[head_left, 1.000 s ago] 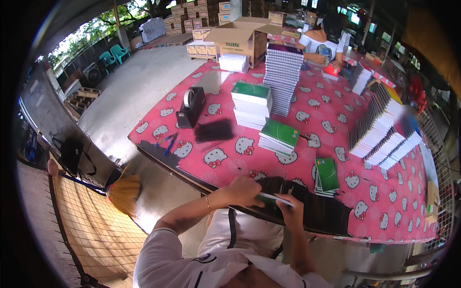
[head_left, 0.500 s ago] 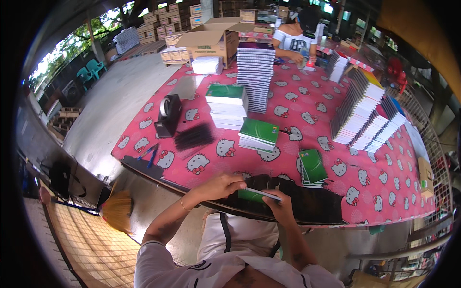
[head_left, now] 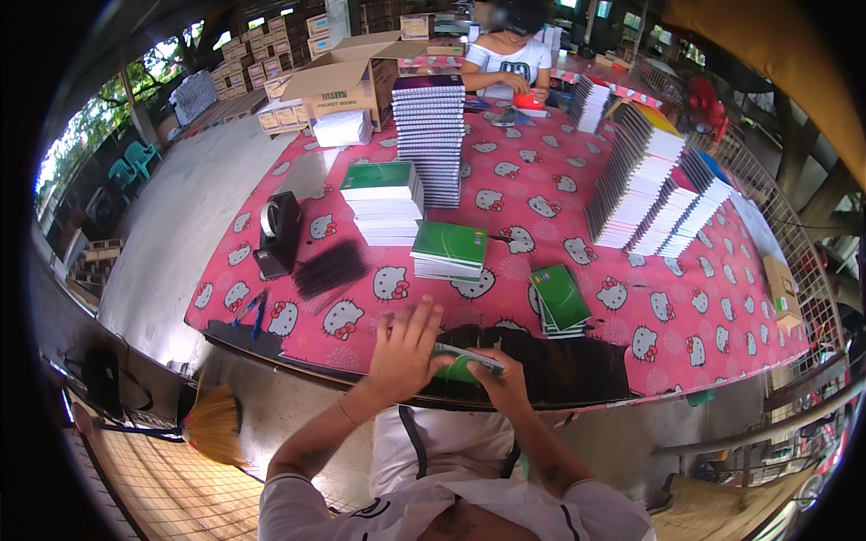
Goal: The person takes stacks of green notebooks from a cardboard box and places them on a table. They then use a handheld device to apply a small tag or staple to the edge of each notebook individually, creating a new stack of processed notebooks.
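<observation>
A small green-covered notebook is held over the near table edge. My right hand is closed on its right end, thumb on top. My left hand is open with its fingers stretched out and slightly spread, its thumb by the notebook's left end. Beyond it lies a low pile of green notebooks; a smaller, slightly fanned pile of green notebooks is to the right. Left of the low pile is a bundle of thin black strands, perhaps binding wires. A taller green-topped notebook stack stands behind.
A black tape dispenser and pens are at the left. Tall spiral notebook stacks rise mid-table, with more stacks at the right. A large open carton is at the far left. A co-worker handles something red across the table.
My left hand has gone from curled fingers to stretched-out fingers beside the notebook. My right hand still holds the notebook. The whole view has shifted slightly.
</observation>
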A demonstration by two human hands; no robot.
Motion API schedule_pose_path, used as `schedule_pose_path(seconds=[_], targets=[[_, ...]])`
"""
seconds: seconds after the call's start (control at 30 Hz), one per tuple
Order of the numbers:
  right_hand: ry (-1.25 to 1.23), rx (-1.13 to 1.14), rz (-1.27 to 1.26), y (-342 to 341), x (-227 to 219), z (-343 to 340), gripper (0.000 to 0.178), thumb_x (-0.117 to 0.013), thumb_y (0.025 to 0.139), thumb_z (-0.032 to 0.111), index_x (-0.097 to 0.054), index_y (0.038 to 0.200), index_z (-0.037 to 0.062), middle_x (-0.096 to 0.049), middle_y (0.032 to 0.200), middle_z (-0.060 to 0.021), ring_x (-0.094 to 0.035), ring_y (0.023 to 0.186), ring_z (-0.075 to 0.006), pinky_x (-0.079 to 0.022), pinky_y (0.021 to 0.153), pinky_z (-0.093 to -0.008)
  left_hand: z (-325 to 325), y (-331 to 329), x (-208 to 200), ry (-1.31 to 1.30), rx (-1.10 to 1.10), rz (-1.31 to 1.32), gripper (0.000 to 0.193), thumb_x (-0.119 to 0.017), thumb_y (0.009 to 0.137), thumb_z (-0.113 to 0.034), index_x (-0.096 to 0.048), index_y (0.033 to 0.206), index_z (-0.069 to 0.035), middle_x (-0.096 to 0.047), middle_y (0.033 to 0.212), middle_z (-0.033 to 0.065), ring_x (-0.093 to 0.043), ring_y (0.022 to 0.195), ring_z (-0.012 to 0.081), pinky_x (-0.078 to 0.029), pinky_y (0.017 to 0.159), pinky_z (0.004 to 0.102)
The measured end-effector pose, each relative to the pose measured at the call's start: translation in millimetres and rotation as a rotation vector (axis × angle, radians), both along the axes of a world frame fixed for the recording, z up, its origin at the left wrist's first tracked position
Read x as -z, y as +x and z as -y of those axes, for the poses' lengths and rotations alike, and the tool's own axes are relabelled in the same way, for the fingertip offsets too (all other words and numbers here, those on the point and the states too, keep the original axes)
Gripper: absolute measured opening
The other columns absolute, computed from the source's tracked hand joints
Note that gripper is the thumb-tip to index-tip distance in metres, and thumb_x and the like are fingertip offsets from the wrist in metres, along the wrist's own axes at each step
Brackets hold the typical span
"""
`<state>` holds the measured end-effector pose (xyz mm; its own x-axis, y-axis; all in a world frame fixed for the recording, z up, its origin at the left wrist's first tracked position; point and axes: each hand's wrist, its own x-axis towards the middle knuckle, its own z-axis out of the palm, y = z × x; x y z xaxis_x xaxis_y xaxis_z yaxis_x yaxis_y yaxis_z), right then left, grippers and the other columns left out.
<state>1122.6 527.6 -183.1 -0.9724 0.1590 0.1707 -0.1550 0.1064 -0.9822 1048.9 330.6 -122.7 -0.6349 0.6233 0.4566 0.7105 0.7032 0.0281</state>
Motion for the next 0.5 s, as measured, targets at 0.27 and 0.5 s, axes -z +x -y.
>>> schedule_pose_path(seconds=[0.27,0.5], targets=[[-0.018,-0.022,-0.068,-5.7,-14.3,9.6,0.024,-0.069,0.093,0.01,-0.068,0.113,-0.0024,-0.071,0.099,-0.0064,-0.062,0.091,-0.0078,-0.05,0.082,-0.0243,-13.4,-4.2,19.1,-0.015,-0.164,-0.146,0.085,-0.047,0.09,-0.066,-0.042,0.146,-0.003,-0.038,0.154,0.0204,-0.034,0.143,0.0375,-0.02,0.11,0.0689],[0.088,-0.071,-0.062,-5.5,-13.2,1.3,0.023,-0.069,0.092,0.008,-0.069,0.113,0.0003,-0.072,0.101,-0.0051,-0.063,0.092,-0.0082,-0.051,0.082,-0.0255,-17.8,8.8,19.6,-0.027,-0.077,-0.134,0.094,-0.054,0.085,-0.067,-0.04,0.141,0.009,-0.036,0.15,0.0308,-0.029,0.144,0.047,-0.017,0.11,0.0719]])
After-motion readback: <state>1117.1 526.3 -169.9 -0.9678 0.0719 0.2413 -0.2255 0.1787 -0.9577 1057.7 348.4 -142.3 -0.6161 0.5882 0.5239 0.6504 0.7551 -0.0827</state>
